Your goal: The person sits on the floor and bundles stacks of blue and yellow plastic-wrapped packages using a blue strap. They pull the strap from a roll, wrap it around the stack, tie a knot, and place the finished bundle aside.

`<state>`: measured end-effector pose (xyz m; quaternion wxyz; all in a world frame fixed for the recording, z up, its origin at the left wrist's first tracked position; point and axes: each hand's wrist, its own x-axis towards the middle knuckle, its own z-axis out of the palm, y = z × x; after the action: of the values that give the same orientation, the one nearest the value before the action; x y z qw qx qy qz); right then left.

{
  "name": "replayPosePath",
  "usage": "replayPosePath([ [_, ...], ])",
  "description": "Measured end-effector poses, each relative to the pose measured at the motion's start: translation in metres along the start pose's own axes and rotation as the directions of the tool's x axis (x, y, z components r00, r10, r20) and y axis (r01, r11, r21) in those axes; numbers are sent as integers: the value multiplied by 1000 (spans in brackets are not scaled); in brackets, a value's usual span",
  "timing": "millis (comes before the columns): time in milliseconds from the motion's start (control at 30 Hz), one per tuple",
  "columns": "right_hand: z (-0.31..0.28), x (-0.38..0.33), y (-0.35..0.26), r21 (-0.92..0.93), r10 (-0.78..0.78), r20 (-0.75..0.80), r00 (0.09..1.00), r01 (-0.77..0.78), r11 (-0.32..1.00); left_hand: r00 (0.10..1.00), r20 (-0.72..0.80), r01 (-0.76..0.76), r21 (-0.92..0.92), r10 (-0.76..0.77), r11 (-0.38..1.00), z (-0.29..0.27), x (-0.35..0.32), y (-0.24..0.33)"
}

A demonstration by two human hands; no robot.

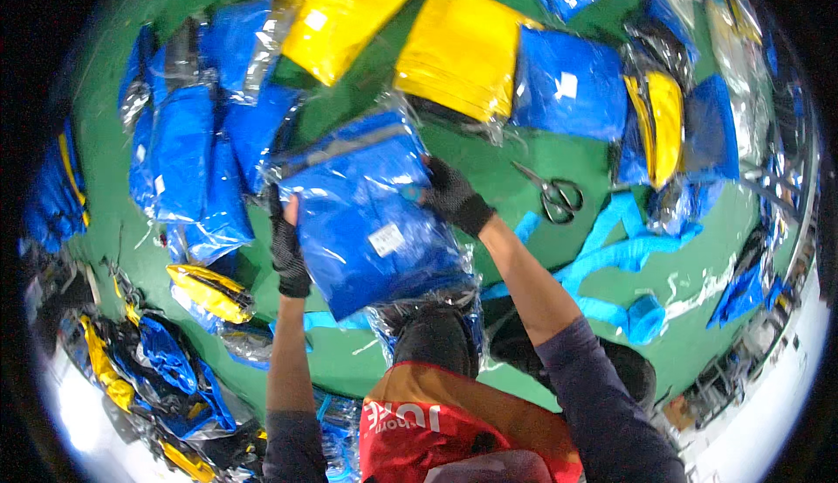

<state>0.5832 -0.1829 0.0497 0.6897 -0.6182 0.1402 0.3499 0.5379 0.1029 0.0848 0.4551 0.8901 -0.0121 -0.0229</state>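
Above the near middle of the green bench [489, 155], both gloved hands hold one clear bag of folded blue cloth [371, 212] — the left hand [286, 251] has its grip closed on the bag's left edge, the right hand [449, 193] closed on its right edge. Scissors [552, 193] lie just right — beyond them, yellow packs [458, 51] and more blue packs [567, 86] cover the far side.

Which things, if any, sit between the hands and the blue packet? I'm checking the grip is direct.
Nothing visible does. The left hand and right hand, both in dark gloves, grip opposite edges of the blue bagged garment directly. The scissors lie apart on the green table.
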Motion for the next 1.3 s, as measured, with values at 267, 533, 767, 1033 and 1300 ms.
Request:
replayPosePath([
  [267,3,32,-115,-413,-484,32,874,453,790,956,-163,295,519,-246,803,-39,43,27],
  [533,11,-77,-151,-934,-727,175,664,345,91,908,220,201,518,-356,831,-65,100,131],
  [767,6,-63,-103,-850,-93,154,984,180,495,828,515,-527,581,220,621,-8,61,158],
  [1033,4,-12,19,-378,-71,-81,994,36,925,590,74,760,-385,-804,523,59,-35,-35],
  [1300,4,29,30,-416,-108,-171,979,28,909,702,332,621,-718,-630,314,69,-44,-62],
])
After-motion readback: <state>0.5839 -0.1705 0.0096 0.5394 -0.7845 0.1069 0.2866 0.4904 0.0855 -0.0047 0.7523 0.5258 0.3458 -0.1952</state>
